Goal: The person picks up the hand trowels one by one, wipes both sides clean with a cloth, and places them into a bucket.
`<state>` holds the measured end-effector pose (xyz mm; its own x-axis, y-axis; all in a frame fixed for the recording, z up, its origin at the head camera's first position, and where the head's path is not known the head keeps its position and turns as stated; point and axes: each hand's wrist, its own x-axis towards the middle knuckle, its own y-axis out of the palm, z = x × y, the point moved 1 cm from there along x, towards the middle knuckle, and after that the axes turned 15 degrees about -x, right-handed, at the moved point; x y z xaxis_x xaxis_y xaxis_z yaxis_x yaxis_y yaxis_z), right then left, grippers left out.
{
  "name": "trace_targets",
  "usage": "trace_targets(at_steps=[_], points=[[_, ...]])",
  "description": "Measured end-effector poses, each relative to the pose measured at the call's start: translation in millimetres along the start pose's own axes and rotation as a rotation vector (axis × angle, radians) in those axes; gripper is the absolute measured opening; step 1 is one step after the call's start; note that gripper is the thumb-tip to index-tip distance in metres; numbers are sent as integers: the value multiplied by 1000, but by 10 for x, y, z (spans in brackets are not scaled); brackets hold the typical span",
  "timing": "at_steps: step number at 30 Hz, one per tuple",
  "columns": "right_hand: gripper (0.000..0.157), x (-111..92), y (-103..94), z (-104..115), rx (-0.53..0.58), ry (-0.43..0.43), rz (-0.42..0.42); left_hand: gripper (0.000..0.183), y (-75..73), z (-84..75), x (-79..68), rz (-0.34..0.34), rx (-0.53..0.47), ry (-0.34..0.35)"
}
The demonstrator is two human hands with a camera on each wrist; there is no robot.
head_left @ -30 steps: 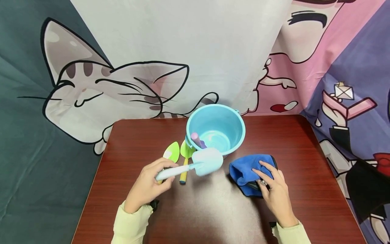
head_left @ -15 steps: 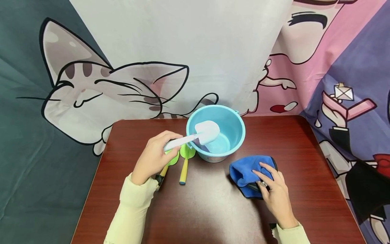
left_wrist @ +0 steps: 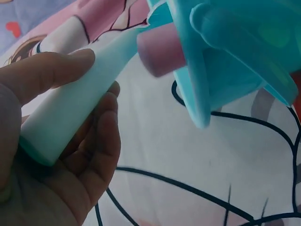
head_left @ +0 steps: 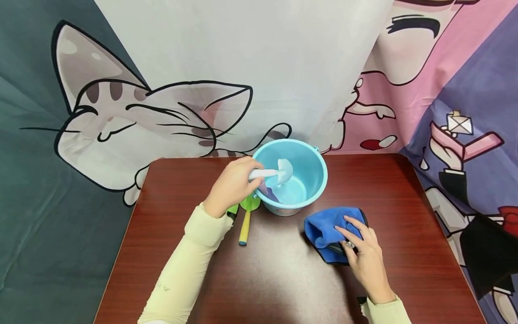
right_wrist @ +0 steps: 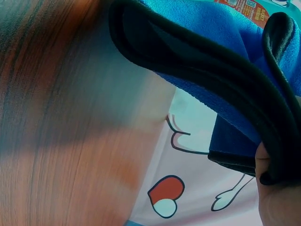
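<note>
L hand (head_left: pixel 232 185) grips shovel (head_left: pixel 285 171); poss. snag on purple tool (head_left: pixel 272 195) @ bucket's (head_left: pixel 312 167) 8 o'clock if tilted. R hand (head_left: pixel 367 253) spread on cloth (head_left: pixel 328 221).

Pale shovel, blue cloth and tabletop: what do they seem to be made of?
Shovel: probably molded plastic, its handle smooth with a soft sheen. Cloth: likely microfiber or terry, matte; fuzzy pile shows up close. Tabletop: wood or wood-look laminate, fairly glossy; grain and glare show, but not which.
</note>
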<state>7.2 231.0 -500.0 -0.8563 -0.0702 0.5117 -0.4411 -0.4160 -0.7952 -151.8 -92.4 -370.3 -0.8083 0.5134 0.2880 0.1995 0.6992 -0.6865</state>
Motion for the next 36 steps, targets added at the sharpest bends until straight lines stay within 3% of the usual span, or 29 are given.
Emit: trace_targets(at_steps=[7,19,30,36], points=[[47,12,0,9,-3,1,4,17,167,-52,163,112,209,-61],[48,29,5,36,7,-11,6,20,400,17,257,209,316,-85],[46,7,37,23,15,-3,15,18,527,100,216,299,296,-129],[47,9,35,24,16,-5,15,17,532,97,196,277,279,-114]])
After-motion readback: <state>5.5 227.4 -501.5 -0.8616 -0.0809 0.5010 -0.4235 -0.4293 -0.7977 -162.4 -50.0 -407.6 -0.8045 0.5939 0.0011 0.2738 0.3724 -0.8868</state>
